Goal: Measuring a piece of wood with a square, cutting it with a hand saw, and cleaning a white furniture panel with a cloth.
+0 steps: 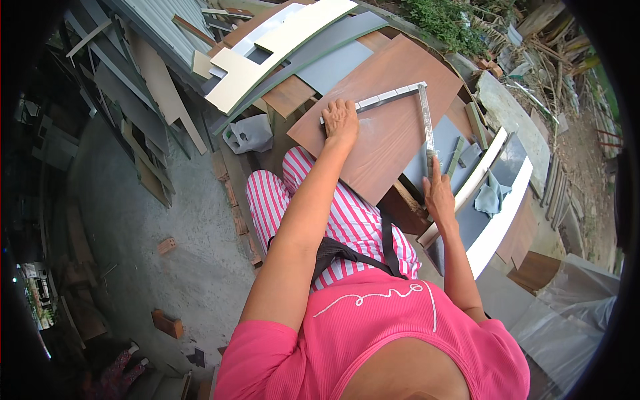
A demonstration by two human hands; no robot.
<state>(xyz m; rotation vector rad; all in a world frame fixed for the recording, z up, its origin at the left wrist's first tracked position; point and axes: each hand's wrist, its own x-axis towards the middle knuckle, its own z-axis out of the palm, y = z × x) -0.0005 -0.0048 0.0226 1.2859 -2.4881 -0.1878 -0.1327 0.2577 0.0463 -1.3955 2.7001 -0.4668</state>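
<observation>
A brown wood-grain board (387,147) lies slanted across the stack in front of my knees. My left hand (341,120) rests near its left edge, fingers closed over a narrow white-and-grey strip (390,95) and pressing it to the board. In my right hand (438,193) is a long, flat metal tool (427,120) with a greyish grip, pointing away from me. Its far end meets the strip's right end at the board's far right side, forming a corner. The tool's exact kind is unclear, and my fingers hide part of its grip.
Cream and grey panels (293,47) lie beyond the board. A white plastic bag (249,133) sits left of my knees. On the right, a blue-grey cloth (492,195) lies on a white-edged panel. Boards lean at the left; a brick (167,324) lies on the concrete floor.
</observation>
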